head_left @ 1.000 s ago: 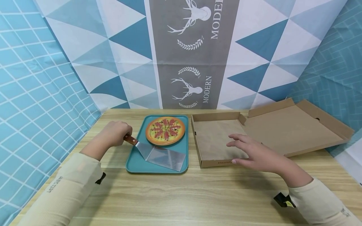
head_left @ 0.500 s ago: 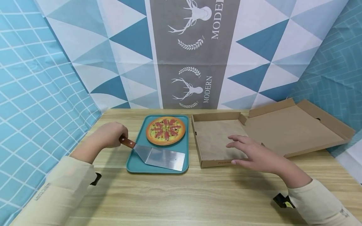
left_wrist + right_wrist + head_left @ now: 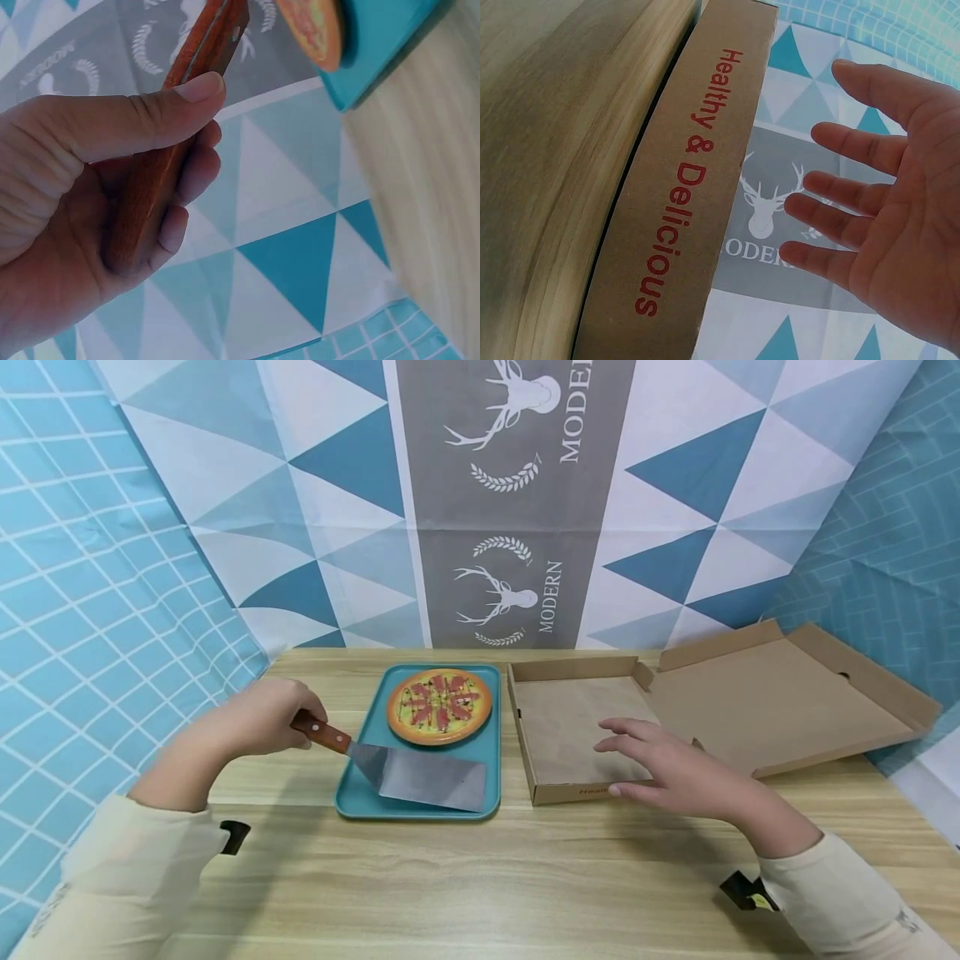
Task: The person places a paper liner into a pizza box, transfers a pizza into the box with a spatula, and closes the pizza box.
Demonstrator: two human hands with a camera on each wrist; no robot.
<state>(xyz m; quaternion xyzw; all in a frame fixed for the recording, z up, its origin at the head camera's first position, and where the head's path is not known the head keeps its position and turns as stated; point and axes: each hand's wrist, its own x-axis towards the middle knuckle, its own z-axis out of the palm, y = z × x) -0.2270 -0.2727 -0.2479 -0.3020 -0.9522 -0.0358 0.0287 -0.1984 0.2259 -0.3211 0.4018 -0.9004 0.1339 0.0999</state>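
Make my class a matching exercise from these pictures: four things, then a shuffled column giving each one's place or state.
1. pizza
2. spatula
3. cardboard box
4. right hand

A. standing open, nothing inside
B. gripped in the left hand
C. fingers apart, holding nothing
D. on the tray

Pairs: 1-D, 2-B, 3-A, 4-C

We look onto a wood-grain tabletop (image 3: pixel 450 877), its pale streaks running side to side. Behind it we see a creased backdrop (image 3: pixel 352 485) of white, pale-blue and teal triangles, split by a grey panel (image 3: pixel 502 514) printed with white stag heads, laurel sprigs and sideways "MODERN" lettering. To our left hangs wrinkled blue sheeting (image 3: pixel 90 560) with white grid lines; to our right, teal brick-patterned sheeting (image 3: pixel 885 535). Soft light brightens the wood.
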